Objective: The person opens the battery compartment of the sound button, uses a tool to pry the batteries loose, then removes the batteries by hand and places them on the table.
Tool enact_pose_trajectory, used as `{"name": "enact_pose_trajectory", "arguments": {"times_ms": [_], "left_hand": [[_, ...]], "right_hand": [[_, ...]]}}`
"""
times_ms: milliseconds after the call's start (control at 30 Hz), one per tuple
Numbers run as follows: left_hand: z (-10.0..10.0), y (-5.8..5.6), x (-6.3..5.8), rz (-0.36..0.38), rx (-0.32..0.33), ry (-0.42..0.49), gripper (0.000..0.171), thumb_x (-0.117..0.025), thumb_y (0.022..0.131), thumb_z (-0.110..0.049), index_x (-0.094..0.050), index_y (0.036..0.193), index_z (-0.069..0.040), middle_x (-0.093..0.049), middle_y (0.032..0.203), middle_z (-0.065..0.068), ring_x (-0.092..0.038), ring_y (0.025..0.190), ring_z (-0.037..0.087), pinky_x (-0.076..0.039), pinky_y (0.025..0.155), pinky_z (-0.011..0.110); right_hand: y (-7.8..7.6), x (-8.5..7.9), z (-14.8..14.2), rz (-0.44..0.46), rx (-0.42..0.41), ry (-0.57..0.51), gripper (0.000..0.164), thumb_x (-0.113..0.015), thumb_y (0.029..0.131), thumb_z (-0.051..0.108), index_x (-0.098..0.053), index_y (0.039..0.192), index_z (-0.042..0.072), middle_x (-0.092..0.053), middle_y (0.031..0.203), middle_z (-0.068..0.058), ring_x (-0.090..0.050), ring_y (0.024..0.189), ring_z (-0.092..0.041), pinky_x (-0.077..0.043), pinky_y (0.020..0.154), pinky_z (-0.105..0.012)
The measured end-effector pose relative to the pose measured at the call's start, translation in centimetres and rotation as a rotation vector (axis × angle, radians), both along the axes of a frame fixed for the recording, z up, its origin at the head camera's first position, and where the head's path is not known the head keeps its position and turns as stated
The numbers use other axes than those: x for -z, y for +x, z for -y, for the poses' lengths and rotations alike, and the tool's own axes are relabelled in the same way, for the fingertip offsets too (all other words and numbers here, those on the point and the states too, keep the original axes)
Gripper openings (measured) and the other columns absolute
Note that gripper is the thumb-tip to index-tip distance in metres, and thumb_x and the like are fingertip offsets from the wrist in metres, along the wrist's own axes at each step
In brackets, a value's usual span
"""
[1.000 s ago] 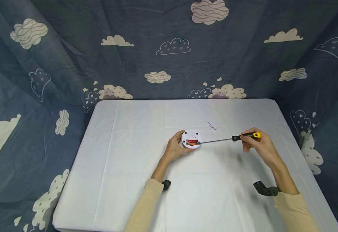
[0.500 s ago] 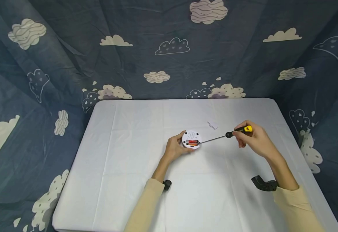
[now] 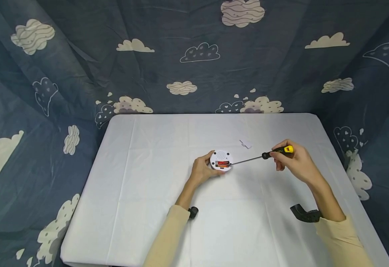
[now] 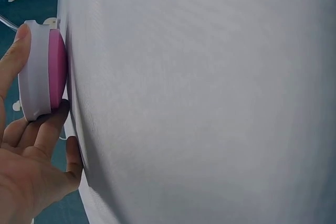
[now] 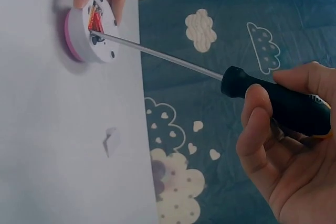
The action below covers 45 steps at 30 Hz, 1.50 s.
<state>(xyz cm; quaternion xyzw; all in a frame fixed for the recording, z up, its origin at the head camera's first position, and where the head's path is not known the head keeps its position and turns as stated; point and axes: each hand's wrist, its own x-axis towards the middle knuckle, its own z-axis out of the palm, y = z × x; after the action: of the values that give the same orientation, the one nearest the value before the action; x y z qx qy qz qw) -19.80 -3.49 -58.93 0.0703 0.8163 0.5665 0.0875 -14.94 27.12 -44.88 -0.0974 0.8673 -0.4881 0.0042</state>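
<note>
Round white plastic device (image 3: 220, 155) is held at its rim by the left hand (image 3: 201, 170), thumb on the near edge and a finger on the far edge; grip is about as wide as the device. Back is turned up, with a cluster of small holes, dark round feet and an uncovered battery compartment. Two red and orange cylindrical batteries (image 3: 222, 164) are seated in it, just right of the left-hand grip. Domed pink plastic face (image 4: 58, 69) is turned down toward the white cloth-covered table (image 3: 148, 178); whether the cloth is touched by it cannot be told.

Long steel-shafted screwdriver with a black and yellow handle (image 3: 266, 155) is pinched by the right hand (image 3: 292, 161), thumb and fingers narrow around the handle. Shaft is pointed left and slightly down from that grip, tip placed at the right end of the compartment, by the battery ends; exact contact is too small to tell.

Small flat white plastic piece (image 3: 246, 144) is left lying on the cloth, beyond both grips and between them, touched by neither. Beige sleeves (image 3: 168, 235) are worn behind both grips. Dark blue fabric backdrop with pale cloud prints (image 3: 161, 70) is hung beyond the table.
</note>
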Motion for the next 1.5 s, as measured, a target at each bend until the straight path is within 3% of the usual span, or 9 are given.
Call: {"name": "enact_pose_trajectory", "arguments": {"times_ms": [133, 467, 667, 833, 1000, 1200, 1500], "left_hand": [[0.0, 0.0, 0.0, 0.007, -0.002, 0.009, 0.099, -0.099, 0.067, -0.013, -0.049, 0.152, -0.003, -0.055, 0.152, 0.015, -0.054, 0.142, 0.025, -0.046, 0.117, 0.030], [0.2, 0.0, -0.1, -0.020, -0.021, -0.026, 0.099, -0.100, 0.065, -0.015, -0.052, 0.150, -0.004, -0.058, 0.150, 0.015, -0.055, 0.141, 0.024, -0.048, 0.116, 0.031], [0.3, -0.2, -0.2, -0.061, -0.020, -0.057, 0.098, -0.101, 0.064, -0.017, -0.054, 0.149, -0.003, -0.059, 0.148, 0.016, -0.057, 0.139, 0.025, -0.050, 0.114, 0.028], [0.3, -0.3, -0.4, -0.092, -0.009, -0.072, 0.098, -0.101, 0.064, -0.018, -0.054, 0.149, -0.003, -0.059, 0.147, 0.018, -0.059, 0.137, 0.026, -0.051, 0.111, 0.027], [0.3, -0.3, -0.5, -0.089, -0.003, -0.072, 0.098, -0.101, 0.064, -0.019, -0.053, 0.149, -0.002, -0.059, 0.147, 0.019, -0.059, 0.137, 0.027, -0.052, 0.111, 0.027], [0.3, -0.3, -0.3, -0.073, 0.005, -0.066, 0.097, -0.100, 0.065, -0.016, -0.053, 0.149, 0.000, -0.059, 0.147, 0.019, -0.059, 0.137, 0.027, -0.052, 0.110, 0.026], [0.1, 0.0, -0.2, -0.054, 0.008, -0.027, 0.097, -0.100, 0.065, -0.012, -0.052, 0.148, 0.002, -0.058, 0.148, 0.021, -0.059, 0.137, 0.028, -0.052, 0.109, 0.024]], "right_hand": [[0.0, 0.0, 0.0, 0.000, 0.004, -0.006, 0.020, -0.067, 0.100, 0.007, -0.059, 0.113, -0.005, -0.066, 0.076, -0.003, -0.066, 0.058, -0.018, -0.060, 0.056, -0.025], [-0.3, 0.4, 0.0, 0.043, 0.012, -0.023, 0.021, -0.066, 0.102, 0.012, -0.059, 0.113, -0.005, -0.067, 0.075, -0.001, -0.066, 0.058, -0.020, -0.061, 0.056, -0.027], [-0.9, 1.4, -0.9, 0.085, 0.012, -0.098, 0.021, -0.064, 0.103, 0.014, -0.058, 0.112, -0.004, -0.069, 0.072, 0.002, -0.067, 0.060, -0.019, -0.061, 0.056, -0.027], [-1.1, 2.1, -1.5, 0.096, 0.031, -0.151, 0.022, -0.064, 0.104, 0.015, -0.059, 0.113, -0.004, -0.070, 0.075, -0.003, -0.068, 0.061, -0.019, -0.061, 0.058, -0.026], [-1.3, 3.4, -2.4, 0.124, 0.032, -0.349, 0.018, -0.064, 0.103, 0.011, -0.060, 0.110, -0.006, -0.070, 0.075, -0.003, -0.068, 0.058, -0.018, -0.061, 0.059, -0.026], [-0.9, 6.4, -4.0, 0.198, 0.035, -0.621, 0.011, -0.060, 0.104, 0.006, -0.062, 0.107, -0.004, -0.073, 0.077, -0.002, -0.070, 0.061, -0.015, -0.062, 0.061, -0.025], [0.3, 9.7, -5.1, 0.263, 0.082, -0.740, 0.009, -0.056, 0.106, 0.007, -0.064, 0.107, 0.002, -0.073, 0.078, -0.002, -0.070, 0.063, -0.012, -0.061, 0.057, -0.024]]}}
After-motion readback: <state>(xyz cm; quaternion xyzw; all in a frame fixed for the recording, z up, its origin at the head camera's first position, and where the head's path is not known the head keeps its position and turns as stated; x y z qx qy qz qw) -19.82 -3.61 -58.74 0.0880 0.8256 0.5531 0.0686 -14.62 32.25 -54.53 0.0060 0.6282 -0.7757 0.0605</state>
